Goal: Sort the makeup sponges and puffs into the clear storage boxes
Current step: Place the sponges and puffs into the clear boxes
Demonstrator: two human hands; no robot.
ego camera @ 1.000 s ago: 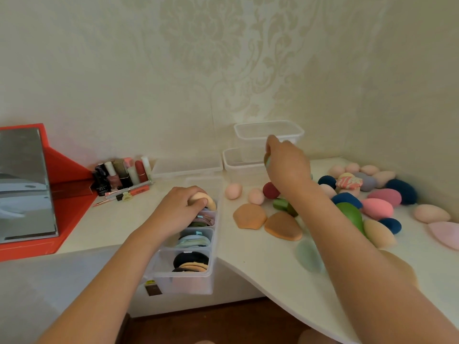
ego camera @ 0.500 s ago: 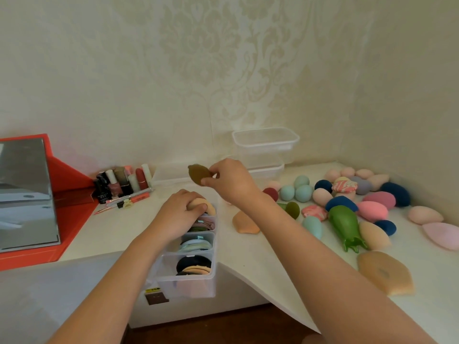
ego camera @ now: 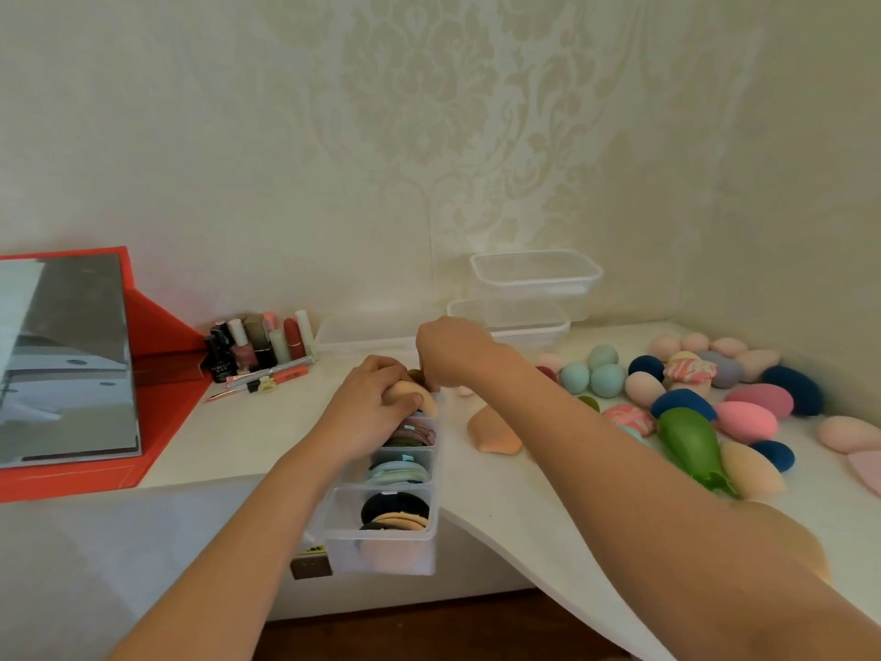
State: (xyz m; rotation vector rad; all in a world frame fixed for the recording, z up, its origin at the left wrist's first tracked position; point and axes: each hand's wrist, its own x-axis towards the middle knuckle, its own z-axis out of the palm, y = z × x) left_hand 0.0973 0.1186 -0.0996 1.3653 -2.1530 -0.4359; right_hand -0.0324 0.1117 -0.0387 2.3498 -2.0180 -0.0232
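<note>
A clear divided storage box (ego camera: 381,551) stands at the desk's front edge, its compartments holding stacked flat puffs. My left hand (ego camera: 367,407) grips a beige puff (ego camera: 414,395) over the far compartment. My right hand (ego camera: 453,350) pinches an olive-brown puff (ego camera: 416,375) right behind the beige one, at the same compartment. A tan flat puff (ego camera: 493,434) lies just right of the box. Several coloured sponges (ego camera: 743,412) are spread over the right of the desk, among them teal eggs (ego camera: 605,376) and a green eggplant-shaped sponge (ego camera: 691,443).
Two clear boxes (ego camera: 536,274) are stacked against the back wall, with a clear lid (ego camera: 362,331) to their left. Cosmetic bottles (ego camera: 260,345) stand at the back left beside a red-framed mirror (ego camera: 71,360). The desk's front edge curves toward me.
My right hand carried the olive-brown puff from the sponge pile leftward and down to the far compartment, next to my left hand. My left hand stayed on the beige puff.
</note>
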